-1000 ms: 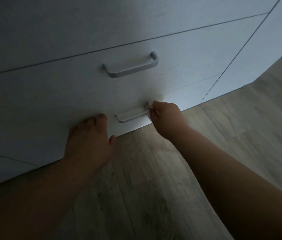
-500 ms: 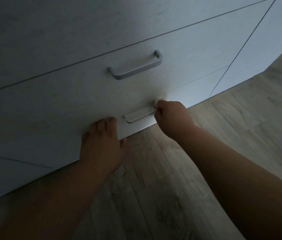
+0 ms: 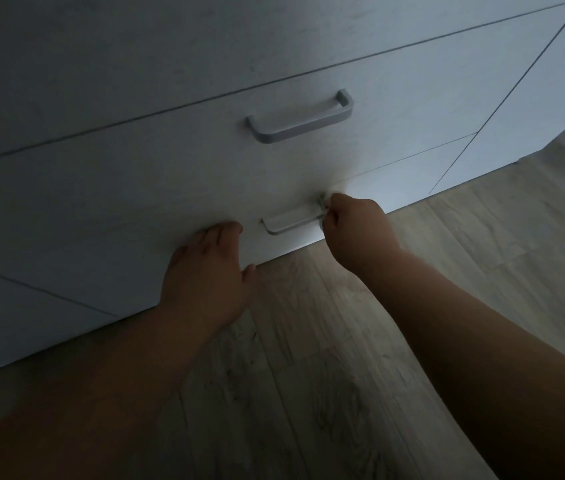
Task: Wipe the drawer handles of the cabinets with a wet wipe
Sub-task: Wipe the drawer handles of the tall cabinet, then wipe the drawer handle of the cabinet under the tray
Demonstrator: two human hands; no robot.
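Wiping the lowest drawer handle

Her right hand (image 3: 357, 230) pinches a limp wet wipe (image 3: 323, 199) around the bottom handle (image 3: 291, 221)'s right end; left hand (image 3: 205, 271) rests spread on the drawer front (image 3: 135, 209). Rigid bar, best gripped wrapped.

Beyond the hands, drawer fronts (image 3: 135, 188): pale, matt, faintly mottled grain. Above both hands, upper handle (image 3: 300, 121): smooth grey bar, satin sheen, metal-like. Between left hand (image 3: 205, 275) and right hand (image 3: 357, 230), lower handle (image 3: 288, 221): same finish. In the right hand, wet wipe (image 3: 324, 199): white, soft, crumpled. Beneath the hands, floor (image 3: 309, 375): matt wood-look planks, visible grain.
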